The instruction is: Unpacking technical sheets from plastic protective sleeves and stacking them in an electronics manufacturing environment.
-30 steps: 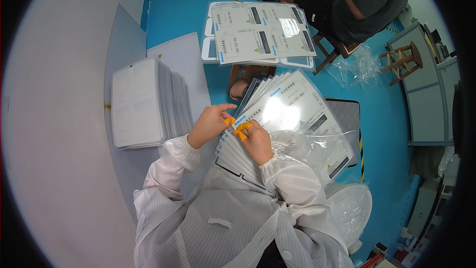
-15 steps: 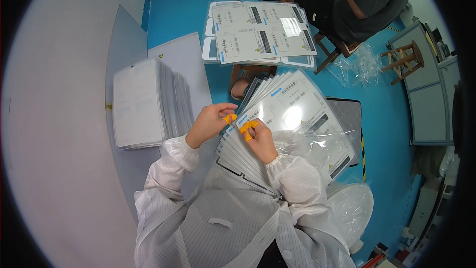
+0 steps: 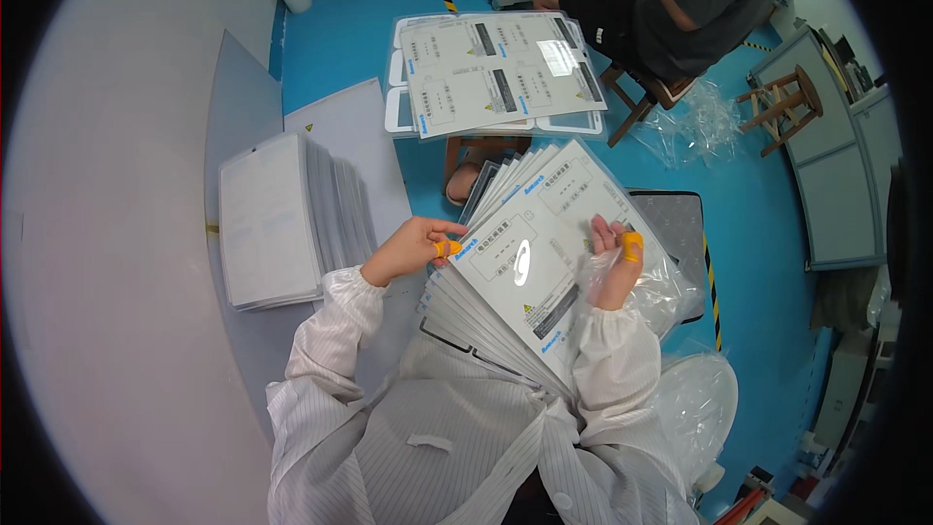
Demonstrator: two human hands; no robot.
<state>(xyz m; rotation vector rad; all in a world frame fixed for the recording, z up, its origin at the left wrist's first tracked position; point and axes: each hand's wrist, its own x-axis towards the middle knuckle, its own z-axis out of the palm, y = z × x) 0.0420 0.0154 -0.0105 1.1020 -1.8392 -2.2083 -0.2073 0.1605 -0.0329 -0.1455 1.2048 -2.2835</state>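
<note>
Tugging clear film (image 3: 665, 284) beside the right hand (image 3: 618, 270), centre-right, could skew the fanned printed panels (image 3: 539, 262) should the left hand (image 3: 412, 247) slip, neither hand's grip being clear.

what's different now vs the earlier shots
The right hand has left the left corner of the top sheet and moved right, to the clear film; whether it grips the film is unclear. The left hand stays by that corner, and the white stack stays put.
</note>
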